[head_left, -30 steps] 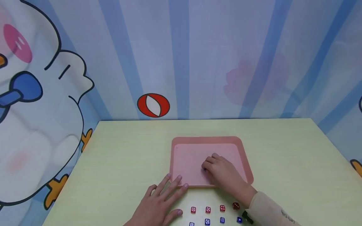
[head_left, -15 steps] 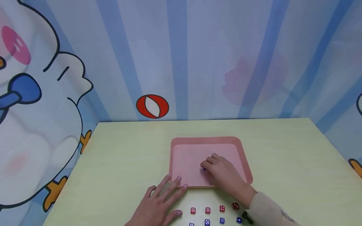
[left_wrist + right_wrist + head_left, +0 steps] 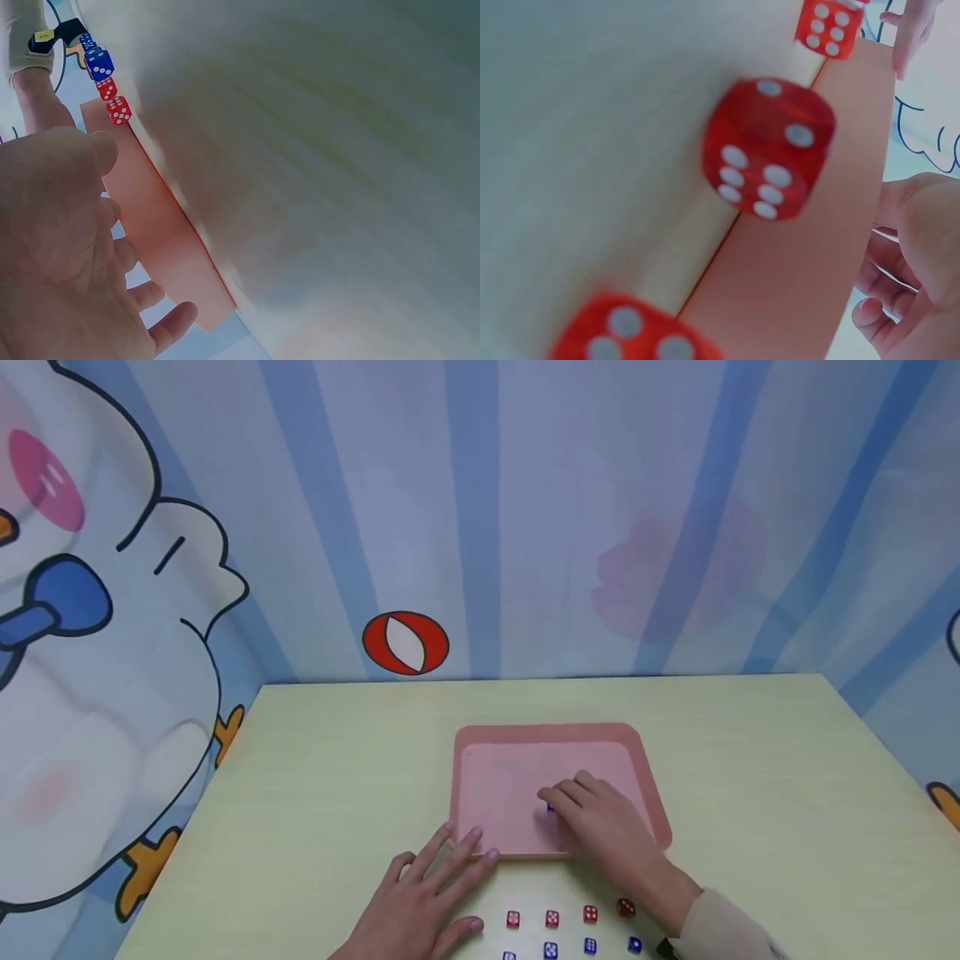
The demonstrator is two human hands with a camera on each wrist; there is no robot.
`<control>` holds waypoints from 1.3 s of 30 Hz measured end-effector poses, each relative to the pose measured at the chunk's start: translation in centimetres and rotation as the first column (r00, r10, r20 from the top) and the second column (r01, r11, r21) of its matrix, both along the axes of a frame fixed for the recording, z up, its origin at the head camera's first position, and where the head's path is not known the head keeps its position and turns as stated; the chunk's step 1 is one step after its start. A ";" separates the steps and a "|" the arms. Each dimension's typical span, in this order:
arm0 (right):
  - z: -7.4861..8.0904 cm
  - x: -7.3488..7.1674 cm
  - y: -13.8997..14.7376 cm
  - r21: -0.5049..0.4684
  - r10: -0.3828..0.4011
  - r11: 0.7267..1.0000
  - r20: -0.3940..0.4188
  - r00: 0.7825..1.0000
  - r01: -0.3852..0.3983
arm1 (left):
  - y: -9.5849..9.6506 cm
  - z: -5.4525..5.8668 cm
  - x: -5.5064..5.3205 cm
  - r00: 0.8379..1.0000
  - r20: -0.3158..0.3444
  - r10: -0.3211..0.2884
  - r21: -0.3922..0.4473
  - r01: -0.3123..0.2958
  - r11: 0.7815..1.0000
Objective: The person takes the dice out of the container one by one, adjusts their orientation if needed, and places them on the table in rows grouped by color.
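Observation:
Over the pink tray (image 3: 495,777), my right hand (image 3: 600,827) has its fingers curled down and pinches a small blue die (image 3: 551,807), mostly covered by the fingers. In the right wrist view the curled right hand (image 3: 922,262) shows past the tray's side (image 3: 802,247); no blue die can be made out there. My left hand (image 3: 420,893) lies with fingers spread, their tips at the tray's near left corner. Its palm and loose fingers (image 3: 67,232) appear in the left wrist view, holding nothing.
In front of the tray stands a row of several red dice (image 3: 552,918), and nearer, a row of several blue dice (image 3: 551,950). The pale table (image 3: 360,760) ends at a patterned backdrop (image 3: 540,527). A red die (image 3: 769,150) looms close in the right wrist view.
My right hand has shifted slightly right over the tray, and the blue die has moved with it. The left hand, tray and rows of dice stay put.

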State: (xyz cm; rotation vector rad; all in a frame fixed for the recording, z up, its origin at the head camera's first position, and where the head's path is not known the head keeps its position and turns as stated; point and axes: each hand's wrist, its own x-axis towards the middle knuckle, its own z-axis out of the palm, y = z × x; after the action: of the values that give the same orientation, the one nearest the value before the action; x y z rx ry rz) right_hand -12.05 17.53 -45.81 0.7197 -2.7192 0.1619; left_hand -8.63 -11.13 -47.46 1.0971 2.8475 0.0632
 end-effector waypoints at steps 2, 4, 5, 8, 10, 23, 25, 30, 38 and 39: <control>-0.1 0.4 0.3 -0.022 0.006 1.000 -0.022 1.000 -0.007 | 0.0 0.1 0.0 1.000 0.021 0.004 -0.001 -0.004 1.000; -0.2 0.9 0.6 -0.047 0.010 0.999 -0.046 0.999 -0.012 | 0.0 0.2 0.0 0.999 0.049 0.007 -0.003 -0.007 1.000; -0.2 1.1 0.8 -0.061 0.011 0.998 -0.060 0.998 -0.015 | 0.1 0.3 0.0 0.998 0.061 0.009 -0.004 -0.009 1.000; -0.3 1.8 1.3 -0.090 0.008 0.996 -0.091 0.996 -0.016 | 0.1 0.3 -0.1 0.997 0.075 0.012 -0.002 -0.012 1.000; -0.1 2.4 1.6 -0.093 -0.007 0.996 -0.086 0.996 -0.001 | 0.1 0.3 -0.1 0.998 0.062 0.010 0.001 -0.010 1.000; -0.1 6.5 3.8 -0.108 -0.075 0.992 -0.108 0.991 0.063 | 0.0 0.0 0.0 1.000 0.019 0.002 0.028 -0.002 1.000; -0.2 6.8 4.0 -0.100 -0.075 0.993 -0.112 0.991 0.064 | -0.1 -0.1 0.0 1.000 0.001 0.001 0.031 -0.001 1.000; -0.1 7.7 4.4 -0.097 -0.122 0.989 -0.067 0.990 0.116 | -0.2 -0.3 0.0 0.999 -0.040 0.009 0.032 -0.008 0.999; -0.7 10.0 6.5 -0.102 -0.173 0.981 -0.062 0.983 0.166 | -0.1 0.0 0.0 1.000 0.004 0.005 0.040 -0.005 0.999; -0.8 10.3 6.9 -0.102 -0.179 0.980 -0.065 0.982 0.172 | -0.1 0.0 0.0 1.000 0.006 0.002 0.041 -0.002 0.999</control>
State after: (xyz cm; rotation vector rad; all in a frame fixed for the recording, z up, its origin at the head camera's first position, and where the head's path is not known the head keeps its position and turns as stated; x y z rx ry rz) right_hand -1.73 24.41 -46.64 0.4465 -2.6670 0.2172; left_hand -8.59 -11.23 -47.47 1.0999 2.8546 0.1244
